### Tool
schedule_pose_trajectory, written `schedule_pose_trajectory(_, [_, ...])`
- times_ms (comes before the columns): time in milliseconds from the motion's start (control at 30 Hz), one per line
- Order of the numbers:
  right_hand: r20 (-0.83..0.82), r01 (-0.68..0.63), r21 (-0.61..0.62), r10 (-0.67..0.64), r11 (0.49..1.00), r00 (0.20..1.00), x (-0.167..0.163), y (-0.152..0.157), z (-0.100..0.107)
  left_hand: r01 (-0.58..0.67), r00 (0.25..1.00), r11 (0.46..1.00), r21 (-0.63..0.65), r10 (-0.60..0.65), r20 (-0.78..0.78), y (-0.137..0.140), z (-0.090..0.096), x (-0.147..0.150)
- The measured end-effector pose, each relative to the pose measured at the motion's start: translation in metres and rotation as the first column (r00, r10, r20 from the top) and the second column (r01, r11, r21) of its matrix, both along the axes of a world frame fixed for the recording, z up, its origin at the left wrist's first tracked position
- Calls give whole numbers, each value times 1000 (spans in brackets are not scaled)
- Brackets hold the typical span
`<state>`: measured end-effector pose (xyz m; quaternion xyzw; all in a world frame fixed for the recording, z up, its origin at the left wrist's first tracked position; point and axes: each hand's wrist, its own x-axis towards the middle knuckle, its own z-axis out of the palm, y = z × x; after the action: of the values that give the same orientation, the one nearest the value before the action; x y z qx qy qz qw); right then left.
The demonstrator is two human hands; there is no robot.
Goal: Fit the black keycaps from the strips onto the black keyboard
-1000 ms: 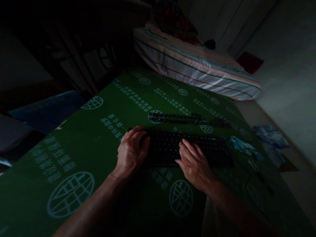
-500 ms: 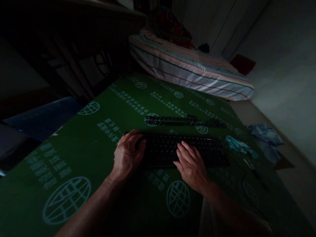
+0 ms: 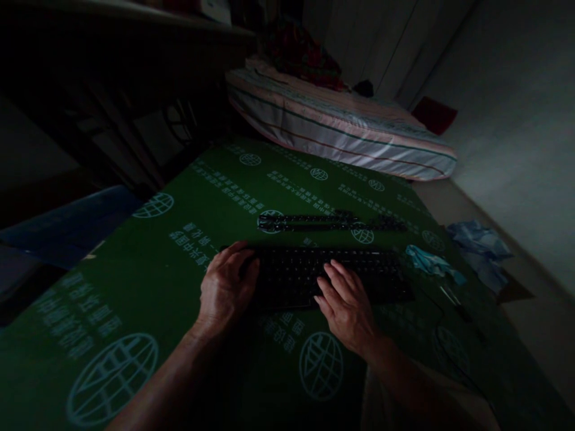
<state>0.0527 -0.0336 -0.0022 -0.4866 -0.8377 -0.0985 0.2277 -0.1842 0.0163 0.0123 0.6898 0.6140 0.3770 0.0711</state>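
A black keyboard (image 3: 287, 281) lies flat on a green board printed with pale globes and characters. Wrapped round its left end is my left hand (image 3: 224, 284), thumb on the near top side and fingers over the far edge. My right hand (image 3: 347, 305) rests on the keys right of the middle, fingers stretched and a little apart, holding nothing. Beyond the keyboard, small black keycaps (image 3: 305, 219) lie in rows, with a looser cluster (image 3: 389, 222) at their right. The dim light hides details of the keys.
To the right of the keyboard are a crumpled teal cloth (image 3: 433, 263), a thin tool with pale prongs (image 3: 451, 296) and a black cable (image 3: 438, 335). A striped bed (image 3: 341, 129) stands past the green board (image 3: 179, 317); blue plastic bags (image 3: 478, 242) lie on the floor at right.
The view has shifted slightly. My right hand's fingers have spread a little on the keys, while my left hand keeps its hold on the keyboard's left end.
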Motion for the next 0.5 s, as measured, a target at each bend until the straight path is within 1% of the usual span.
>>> schedule_pose_trajectory(133, [-15, 5, -12, -5, 1000, 1000, -2, -1, 1, 2, 1000, 1000, -10, -2, -8, 0, 2, 0])
schedule_pose_trajectory(233, [-63, 7, -13, -8, 1000, 998, -1, 0, 3, -1, 1000, 1000, -16, 1, -11, 0, 2, 0])
schedule_pose_trajectory(333, [-187, 56, 13, -52, 998, 981, 10, 7, 6, -7, 1000, 1000, -13, 7, -13, 0, 0, -2])
schedule_pose_trajectory(433, [-315, 142, 42, -121, 989, 941, 29, 15, 7, 3, 1000, 1000, 3, -3, -20, 1, -1, -3])
schedule_pose_trajectory(500, [-374, 188, 34, -162, 982, 913, 43, 20, 6, 9, 1000, 1000, 23, -9, -23, 2, -2, -3])
